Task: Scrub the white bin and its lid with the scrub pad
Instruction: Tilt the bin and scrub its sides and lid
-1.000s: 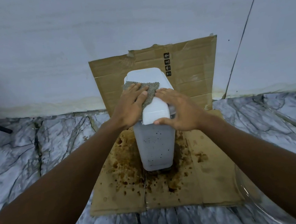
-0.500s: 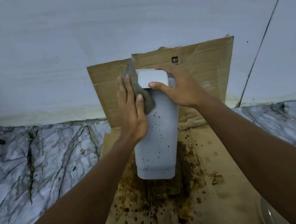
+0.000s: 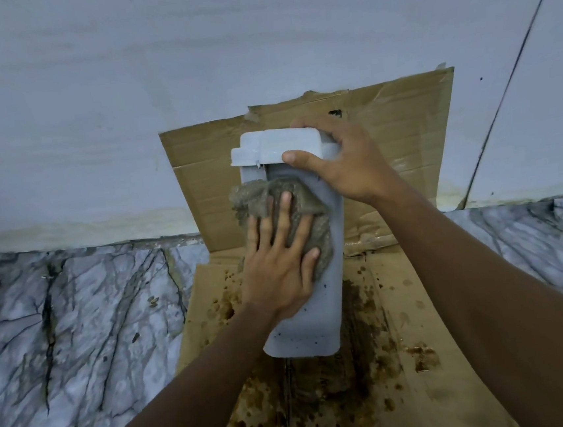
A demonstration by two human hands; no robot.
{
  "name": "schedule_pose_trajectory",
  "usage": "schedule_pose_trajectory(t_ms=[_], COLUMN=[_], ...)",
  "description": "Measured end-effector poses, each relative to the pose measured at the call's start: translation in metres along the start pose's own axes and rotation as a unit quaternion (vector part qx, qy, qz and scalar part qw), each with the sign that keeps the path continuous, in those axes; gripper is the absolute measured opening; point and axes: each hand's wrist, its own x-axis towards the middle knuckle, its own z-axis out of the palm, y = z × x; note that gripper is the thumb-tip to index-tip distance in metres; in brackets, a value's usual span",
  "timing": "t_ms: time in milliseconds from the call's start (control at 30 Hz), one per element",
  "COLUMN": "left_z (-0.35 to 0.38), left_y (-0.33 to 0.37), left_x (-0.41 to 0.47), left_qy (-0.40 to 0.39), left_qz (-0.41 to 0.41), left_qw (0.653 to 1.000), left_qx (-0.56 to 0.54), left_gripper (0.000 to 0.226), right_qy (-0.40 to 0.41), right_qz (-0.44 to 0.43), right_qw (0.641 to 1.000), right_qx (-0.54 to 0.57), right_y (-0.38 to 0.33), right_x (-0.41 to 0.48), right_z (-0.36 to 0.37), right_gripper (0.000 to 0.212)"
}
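Since the earlier frames the left hand (image 3: 279,275) has travelled down from the lid (image 3: 284,146) to the front wall of the white bin (image 3: 321,316), and the bin itself has been tipped back from upright so that its top leans toward the wall. Left hand: fingers spread and flat, palm pressing the crumpled grey scrub pad (image 3: 279,210) against the upper and middle part of the bin's near face — not closed round the pad, only bearing down on it. Right hand (image 3: 348,169): clamped on the top right corner of the bin, thumb across the front just under the lid's edge, fingers wrapped over the lid's far side, steadying the tilt. The two hands are apart, one low and one high on the same object. The bin stands on its lower edge on a flattened cardboard sheet (image 3: 431,319) stained with brown splashes; a second flap of the cardboard rises behind it against the pale wall (image 3: 156,70), and marbled floor (image 3: 77,319) lies to either side. Step in hand, as judged: scrubbing the bin's front wall. Dark specks show along the lower strip of that face, below the left wrist, so the next move probably calls for dragging the pad downward under steady pressure, the right hand bracing the top against the push so that the base does not slide on the wet cardboard.
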Motion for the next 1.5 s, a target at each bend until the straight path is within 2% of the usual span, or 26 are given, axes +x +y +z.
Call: schedule_pose_trajectory(t_ms=[167, 333, 433, 600, 700, 767, 933, 1033, 1100, 1200, 1267, 1400, 1500], left_z=[-0.009, 0.011, 0.015, -0.003, -0.001, 0.008, 0.033, 0.035, 0.030, 0.015, 0.010, 0.019, 0.039], left_y=[0.003, 0.003, 0.000, -0.006, -0.004, -0.003, -0.001, -0.002, -0.006, -0.007, -0.006, -0.005, 0.000], left_x=[0.026, -0.037, -0.050, 0.015, 0.019, 0.000, -0.083, -0.092, -0.068, -0.018, 0.000, -0.026, -0.079], left_qy=[0.013, -0.045, -0.047, 0.027, 0.045, 0.039, -0.051, -0.056, -0.044, 0.017, 0.048, 0.031, -0.032], left_qz=[-0.020, 0.086, 0.106, 0.010, 0.006, 0.032, 0.140, 0.182, 0.169, 0.058, 0.012, 0.024, 0.103], left_qw=[1.000, 0.995, 0.992, 0.999, 0.999, 0.999, 0.987, 0.980, 0.983, 0.998, 0.998, 0.999, 0.993], left_qx=[-0.006, 0.033, 0.042, 0.017, 0.013, 0.019, 0.060, 0.060, 0.057, 0.032, 0.024, 0.029, 0.050], left_gripper=[0.064, 0.062, 0.059, 0.074, 0.071, 0.069, 0.078, 0.077, 0.077, 0.077, 0.075, 0.076, 0.081], right_qy=[-0.004, -0.009, -0.010, -0.005, 0.001, 0.003, -0.006, 0.003, 0.016, 0.025, 0.023, 0.030, 0.029], right_qz=[0.008, 0.026, 0.015, -0.030, -0.041, -0.045, -0.023, -0.018, -0.010, -0.013, -0.023, -0.033, -0.028], right_qw=[1.000, 0.999, 0.999, 0.999, 0.999, 0.999, 1.000, 1.000, 0.999, 0.999, 0.999, 0.999, 0.999], right_qx=[0.010, 0.040, 0.045, 0.011, 0.007, 0.004, 0.017, 0.022, 0.027, 0.027, 0.023, 0.021, 0.030], right_y=[-0.002, -0.005, -0.005, 0.001, 0.003, 0.004, 0.003, 0.002, 0.003, 0.002, 0.001, -0.001, 0.001], right_x=[-0.003, -0.004, -0.003, -0.002, -0.003, -0.004, -0.005, -0.004, -0.002, 0.000, 0.001, 0.001, 0.001], right_z=[0.002, 0.003, 0.006, 0.013, 0.018, 0.018, 0.016, 0.014, 0.014, 0.019, 0.023, 0.025, 0.023], right_gripper=[0.064, 0.050, 0.046, 0.047, 0.046, 0.047, 0.044, 0.044, 0.043, 0.041, 0.039, 0.039, 0.039])
